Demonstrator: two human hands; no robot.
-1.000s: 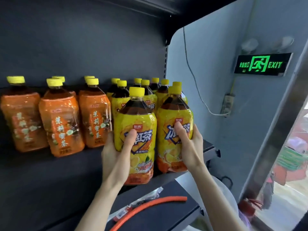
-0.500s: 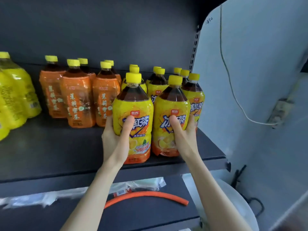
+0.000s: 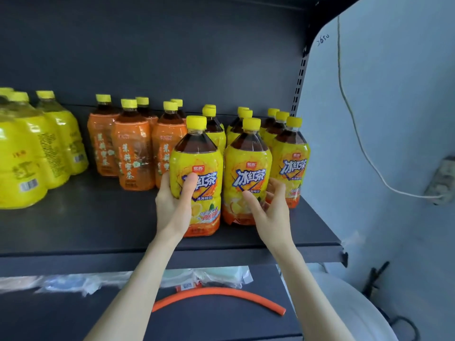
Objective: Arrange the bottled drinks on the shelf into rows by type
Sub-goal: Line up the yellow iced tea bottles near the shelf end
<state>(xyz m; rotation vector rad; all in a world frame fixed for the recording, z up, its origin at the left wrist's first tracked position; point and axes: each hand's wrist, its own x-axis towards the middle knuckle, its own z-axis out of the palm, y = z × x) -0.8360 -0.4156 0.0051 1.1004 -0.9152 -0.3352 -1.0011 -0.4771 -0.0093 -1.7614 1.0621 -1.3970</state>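
Observation:
Three rows of yellow-labelled iced tea bottles stand upright at the right end of the dark shelf (image 3: 98,232). My left hand (image 3: 176,205) grips the front bottle of the left row (image 3: 197,173). My right hand (image 3: 268,210) is spread just off the front bottle of the middle row (image 3: 247,168), fingers apart and holding nothing. The right row's front bottle (image 3: 291,163) stands close beside it. Orange-labelled tea bottles (image 3: 134,153) are grouped to the left of the iced tea. Yellow juice bottles (image 3: 29,153) stand at the far left.
The shelf's right end meets a grey wall (image 3: 394,119) with a hanging white cable (image 3: 357,134). On the lower shelf lie an orange hose piece (image 3: 221,292) and plastic-wrapped packs (image 3: 123,279). A white rounded object (image 3: 344,303) sits at lower right.
My right hand has let go of the middle row's front bottle and drawn back with fingers spread. The view has shifted left, bringing the yellow juice bottles into sight.

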